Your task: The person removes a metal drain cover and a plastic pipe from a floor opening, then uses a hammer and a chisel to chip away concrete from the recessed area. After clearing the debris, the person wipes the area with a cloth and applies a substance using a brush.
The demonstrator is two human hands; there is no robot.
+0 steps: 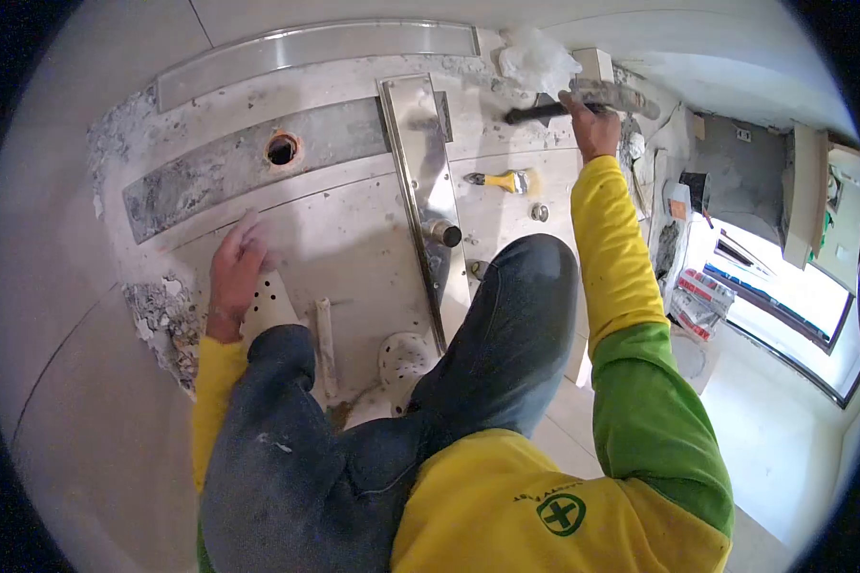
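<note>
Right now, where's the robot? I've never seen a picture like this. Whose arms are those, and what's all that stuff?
There's no robot here! A person wears a camera on their head, looking down, so you see their own arms and knees. The right hand grips a dark-handled tool. The left hand is low by a pale shoe; its fingers are blurred, so I can't tell if it holds anything. On the floor, a long shiny metal piece lies across a grey strip with a round hole, and a yellow-handled brush lies nearby.
</note>
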